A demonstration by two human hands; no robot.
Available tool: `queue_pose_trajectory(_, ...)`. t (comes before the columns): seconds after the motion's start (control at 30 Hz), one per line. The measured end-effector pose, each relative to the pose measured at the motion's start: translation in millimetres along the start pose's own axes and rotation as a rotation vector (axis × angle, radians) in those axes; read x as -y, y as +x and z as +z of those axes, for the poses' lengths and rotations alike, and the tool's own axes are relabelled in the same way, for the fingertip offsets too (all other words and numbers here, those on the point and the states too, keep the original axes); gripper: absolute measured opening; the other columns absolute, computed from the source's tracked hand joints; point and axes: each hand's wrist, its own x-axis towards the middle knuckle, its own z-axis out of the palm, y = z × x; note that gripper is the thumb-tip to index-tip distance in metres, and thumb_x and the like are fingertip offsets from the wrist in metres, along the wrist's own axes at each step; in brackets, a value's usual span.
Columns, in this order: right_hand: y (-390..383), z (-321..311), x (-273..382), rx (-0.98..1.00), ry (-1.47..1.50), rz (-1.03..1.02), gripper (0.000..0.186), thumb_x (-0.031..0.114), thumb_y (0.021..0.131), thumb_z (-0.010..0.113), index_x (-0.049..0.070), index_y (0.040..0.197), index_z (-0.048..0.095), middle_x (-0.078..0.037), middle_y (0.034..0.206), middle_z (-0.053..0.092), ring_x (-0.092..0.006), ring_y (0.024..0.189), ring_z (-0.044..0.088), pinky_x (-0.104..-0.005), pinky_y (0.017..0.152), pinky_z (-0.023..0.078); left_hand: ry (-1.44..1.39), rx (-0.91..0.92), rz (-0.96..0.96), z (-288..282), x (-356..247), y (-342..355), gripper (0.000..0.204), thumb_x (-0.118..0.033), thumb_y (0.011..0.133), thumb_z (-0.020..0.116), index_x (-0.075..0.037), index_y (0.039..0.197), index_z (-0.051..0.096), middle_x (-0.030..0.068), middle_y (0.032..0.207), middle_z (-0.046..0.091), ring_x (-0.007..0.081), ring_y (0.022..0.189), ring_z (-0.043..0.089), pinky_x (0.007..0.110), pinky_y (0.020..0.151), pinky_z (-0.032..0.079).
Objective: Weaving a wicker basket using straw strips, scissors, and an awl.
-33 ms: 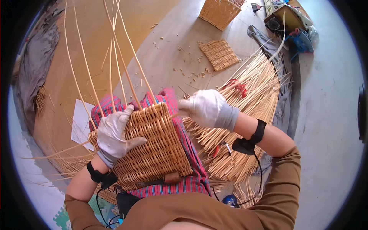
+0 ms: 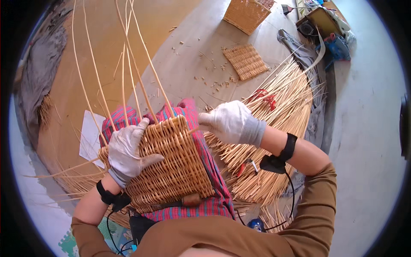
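1. the left hand [image 2: 128, 152], in a pale work glove, lies flat on the woven wall of a half-made wicker basket [image 2: 171, 167]; its fingers [image 2: 139, 130] are spread wide and press on the weave, near the upper left corner.
2. the right hand [image 2: 229, 122], also gloved, is at the upper right corner of the basket. its fingers are curled narrow and seem to pinch a thin cane strand there — the exact grip is hidden by the glove.
3. the basket rests on the person's lap, on a striped red and blue cloth [image 2: 214, 171], with its side turned up to the camera.
4. long uncut cane stakes [image 2: 128, 64] rise from the far edge of the basket and bend up and to the left.
5. a tool with a brown wooden handle [image 2: 188, 200] lies at the near edge of the basket, on the cloth.
6. to the right, on the floor, lies a big bundle of straight cane rods [image 2: 278, 111]; a red-handled tool [image 2: 263, 96] lies on top of it.
7. farther away on the floor — a small flat woven mat [image 2: 246, 62] and a finished square basket [image 2: 248, 15], well apart from the hands.
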Motion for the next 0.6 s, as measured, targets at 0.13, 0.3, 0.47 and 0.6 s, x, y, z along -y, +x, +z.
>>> queue_pose_trajectory(0.13,18,-11,10,0.190,-0.028,0.093,0.024,0.043,0.101,0.062,0.021,0.104,0.069,-0.011,0.072,0.070,-0.0360,0.068,0.073,-0.0502,0.059,0.056,0.050,-0.063,0.022,1,2,1,0.114,-0.072,0.071,0.082,-0.005,0.157,0.050,0.0134,0.119,0.067,0.0352,0.110,0.062,0.047,0.101,0.046)
queue_pose_trajectory(0.3,29,8,30,0.126,0.054,0.078,0.026,0.045,0.102,0.059,0.022,0.105,0.071,-0.012,0.074,0.072,-0.0362,0.069,0.074,-0.0528,0.059,0.055,0.087,-0.090,0.060,6,4,1,0.112,-0.070,0.071,0.082,-0.005,0.156,0.050,0.0103,0.108,0.065,0.0320,0.103,0.062,0.047,0.091,0.046)
queue_pose_trajectory(0.47,14,29,12,-0.412,-0.004,-0.101,0.027,0.039,0.095,0.072,0.015,0.107,0.075,-0.012,0.096,0.076,-0.0340,0.093,0.072,-0.0449,0.084,0.056,-0.181,-0.164,-0.060,13,-4,-4,0.102,-0.057,0.073,0.090,-0.005,0.153,0.056,0.0100,0.110,0.069,0.0309,0.101,0.065,0.044,0.096,0.048)
queue_pose_trajectory(0.6,-89,36,-29,-0.982,0.311,0.262,0.027,0.028,0.098,0.073,0.009,0.118,0.075,-0.011,0.100,0.076,-0.0303,0.091,0.073,-0.0455,0.084,0.057,-0.183,-0.229,-0.046,14,-6,-4,0.099,-0.052,0.076,0.090,-0.001,0.152,0.055,0.0145,0.127,0.071,0.0332,0.113,0.066,0.045,0.104,0.048)
